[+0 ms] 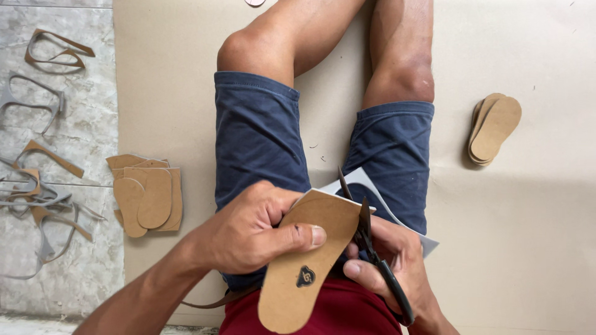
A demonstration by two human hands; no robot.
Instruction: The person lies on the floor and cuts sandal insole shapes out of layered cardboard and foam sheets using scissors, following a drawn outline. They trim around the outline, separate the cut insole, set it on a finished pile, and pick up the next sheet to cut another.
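Brown board sole (304,260) w/ grey sheet (366,186) pinched in left hand (248,232) over lap, right hand (391,260) fingers closed on scissors (372,248) mid-trim; next cut likely needs turning the sole.

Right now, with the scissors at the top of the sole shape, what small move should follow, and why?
Probably close the scissors in the right hand a little further along the sole-shaped cardboard edge: the blades are at its top rim, grey sheet still sticks out there, and the left hand pinches it steady.

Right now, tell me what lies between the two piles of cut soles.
In the head view, the person's legs in blue shorts lie between the left pile and right pile.
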